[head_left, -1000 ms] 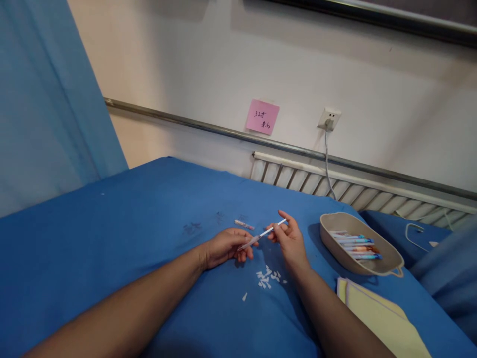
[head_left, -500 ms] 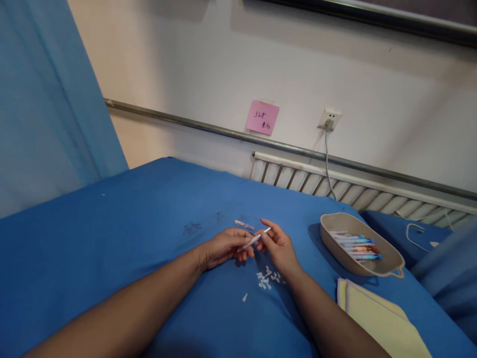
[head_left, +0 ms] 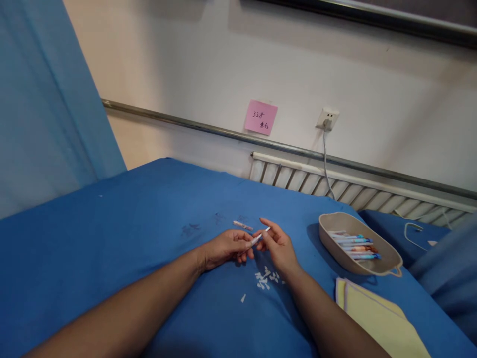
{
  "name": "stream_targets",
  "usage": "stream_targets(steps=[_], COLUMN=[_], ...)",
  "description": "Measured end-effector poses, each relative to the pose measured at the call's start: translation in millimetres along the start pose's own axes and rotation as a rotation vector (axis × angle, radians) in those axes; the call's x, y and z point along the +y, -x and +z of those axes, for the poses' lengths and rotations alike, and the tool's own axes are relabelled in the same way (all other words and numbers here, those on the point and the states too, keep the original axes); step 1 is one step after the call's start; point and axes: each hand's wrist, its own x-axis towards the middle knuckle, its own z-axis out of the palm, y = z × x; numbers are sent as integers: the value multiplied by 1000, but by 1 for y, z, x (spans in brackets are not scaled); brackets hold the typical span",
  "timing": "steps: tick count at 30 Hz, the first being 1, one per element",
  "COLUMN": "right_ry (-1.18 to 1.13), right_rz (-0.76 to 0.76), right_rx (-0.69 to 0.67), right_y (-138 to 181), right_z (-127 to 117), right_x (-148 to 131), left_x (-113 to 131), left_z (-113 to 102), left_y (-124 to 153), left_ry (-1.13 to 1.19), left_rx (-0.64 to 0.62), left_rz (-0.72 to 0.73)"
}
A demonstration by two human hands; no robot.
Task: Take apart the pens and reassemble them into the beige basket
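Note:
Near the middle of the blue cloth, my left hand [head_left: 225,246] and my right hand [head_left: 278,249] meet around a slender white pen-like stick [head_left: 257,239]. My left thumb and fingers pinch its lower end, covering much of it. At the upper end, my right thumb and fingertips close on it, and a short white tip sticks out past them. Whether it is one piece or two joined parts, I cannot tell. Just beyond my fingers lies a patterned pen barrel [head_left: 243,225]. Several small white tapered pieces [head_left: 263,283] are scattered below my right hand, and a single white piece [head_left: 243,298] lies nearer me.
To the right stands a beige basket [head_left: 387,262] holding several patterned pens [head_left: 359,247]. Folded yellow cloths [head_left: 376,318] lie in front of it. Behind the blue-covered surface [head_left: 122,223] are a radiator [head_left: 294,174] and a plugged-in cable [head_left: 325,159].
My left thumb and fingers now cover more of the white stick, whose lower part showed along them before. Both hands stay in nearly the same place, and the view has shifted slightly.

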Motion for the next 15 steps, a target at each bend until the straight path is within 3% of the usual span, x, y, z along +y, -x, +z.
stream_targets(steps=[5, 10, 13, 15], right_ry=[25, 96, 81, 45], right_rz=[-64, -113, -110, -101], right_rx=[21, 216, 135, 20], right_y=[4, -2, 17, 52], right_z=[1, -1, 7, 17], right_x=[-7, -26, -51, -65], left_x=[-2, -4, -5, -5], left_z=[-1, -7, -11, -14], left_y=[1, -1, 0, 0], left_ry=[17, 125, 225, 279], left_rx=[-4, 38, 72, 94], left_rz=[12, 30, 66, 79])
